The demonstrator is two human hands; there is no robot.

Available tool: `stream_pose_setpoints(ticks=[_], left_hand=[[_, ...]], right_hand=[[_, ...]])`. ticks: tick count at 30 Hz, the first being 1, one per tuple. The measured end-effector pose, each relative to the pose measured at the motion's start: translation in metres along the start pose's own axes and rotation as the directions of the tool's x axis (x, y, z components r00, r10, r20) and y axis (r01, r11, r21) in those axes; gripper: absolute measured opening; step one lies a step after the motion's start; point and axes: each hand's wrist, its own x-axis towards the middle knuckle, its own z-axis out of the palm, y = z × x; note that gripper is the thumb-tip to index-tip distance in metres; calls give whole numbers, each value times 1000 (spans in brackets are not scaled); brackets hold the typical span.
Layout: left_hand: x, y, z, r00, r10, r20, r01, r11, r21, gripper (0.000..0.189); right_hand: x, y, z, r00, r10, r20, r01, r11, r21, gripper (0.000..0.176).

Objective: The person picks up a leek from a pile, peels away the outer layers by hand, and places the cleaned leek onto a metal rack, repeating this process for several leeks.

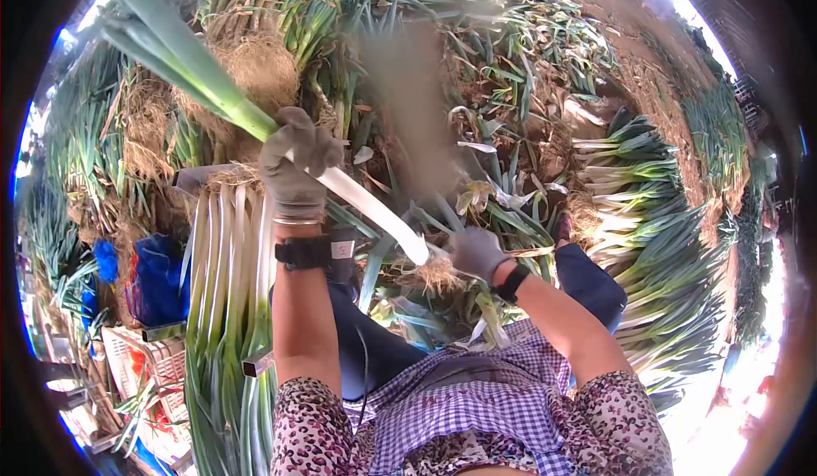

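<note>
- Head view: the left hand [294, 165], in a grey knit glove, is closed round the long leek with white shaft and green leaves [374, 208], gripping where white turns green. The leek slants up to the left above the lap.
- The right hand [478, 253] (also grey-gloved) is closed on its rooty end.
- Cleaning that end likely goes best with a firm left grip and short pulls away from the body.
- A row of laid-out pale leeks [225, 306] lies just left.

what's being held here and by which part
One leek: the left hand grips its shaft where white turns green, and the right hand holds its root end.
</note>
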Motion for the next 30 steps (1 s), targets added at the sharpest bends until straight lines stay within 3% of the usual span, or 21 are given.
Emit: stream_pose_setpoints(ticks=[1, 3, 4, 6, 7, 9, 10, 13, 19, 25, 28, 30], left_hand=[[1, 4, -1, 1000, 4, -25, -4, 1000, 27, 17], [4, 6, -3, 989, 50, -143, -33, 992, 119, 19], [4, 7, -3, 977, 69, -203, -34, 985, 167, 20], [5, 5, -13, 966, 42, -256, 8, 981, 194, 19], [8, -1, -10, 916, 76, -394, 22, 971, 238, 18], [11, -14, -1, 753, 178, -634, 49, 945, 323, 17], [9, -17, 0, 714, 220, -665, 74, 920, 384, 20], [11, -17, -4, 729, 294, -618, 32, 887, 460, 26], [9, -28, 12, 745, 187, -640, 168, 876, 451, 29], [9, -37, 4, 701, 133, -701, 277, 855, 439, 29], [10, -39, 8, 673, 159, -722, 273, 854, 443, 29], [10, -40, 11, 654, 174, -737, 274, 853, 444, 29]], right_hand=[[-4, 17, 11, 1000, 27, -8, -28, 985, -168, 27], [-14, 21, -24, 994, 72, 76, -88, 970, 225, 30], [-23, 14, -45, 988, 84, 128, -130, 900, 416, 32], [-39, -33, -84, 980, -65, -187, 167, 782, 601, 35], [-39, -50, -92, 928, -109, -356, 327, 696, 639, 37], [-35, -63, -84, 859, -167, -484, 394, 819, 418, 44], [-34, -66, -79, 820, -210, -533, 413, 861, 296, 47], [-29, -58, -66, 823, -173, -542, 403, 849, 341, 43], [-26, -54, -62, 914, -92, -395, 299, 811, 503, 37], [-28, -46, -49, 863, -220, -454, 410, 831, 375, 33], [-35, -50, -50, 883, -104, -457, 372, 749, 548, 30], [-37, -57, -57, 857, -104, -505, 398, 756, 520, 27]])
